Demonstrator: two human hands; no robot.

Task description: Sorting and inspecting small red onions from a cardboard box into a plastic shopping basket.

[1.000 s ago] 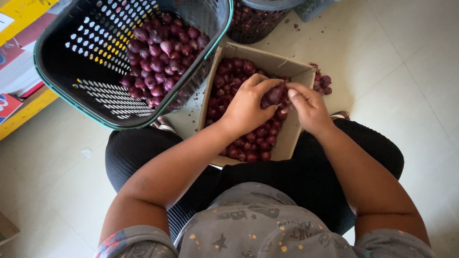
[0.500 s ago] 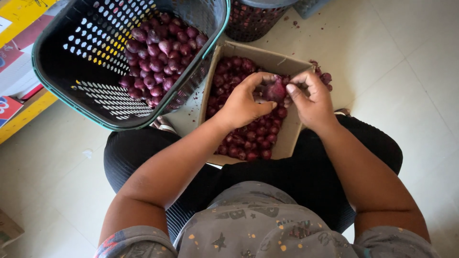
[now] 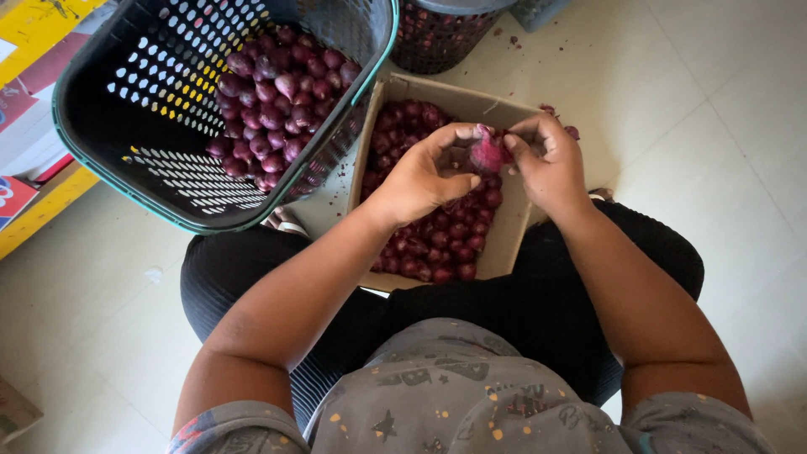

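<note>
I sit on the floor with a cardboard box (image 3: 514,240) of small red onions (image 3: 437,235) between my legs. My left hand (image 3: 424,172) and my right hand (image 3: 546,164) meet above the box, both pinching one red onion (image 3: 487,153) whose skin looks partly loose. A dark plastic basket (image 3: 118,160) with a green rim tilts at the upper left and holds several more red onions (image 3: 277,92).
A dark perforated bin (image 3: 441,34) with onions stands behind the box. Yellow and red cartons (image 3: 34,101) lie along the left edge. Bits of onion skin (image 3: 513,38) dot the pale tiled floor (image 3: 714,109). My black-trousered legs flank the box.
Both hands have lifted a little from the pile and drawn the one onion up between the fingertips. The view has shifted slightly; basket and box stay put.
</note>
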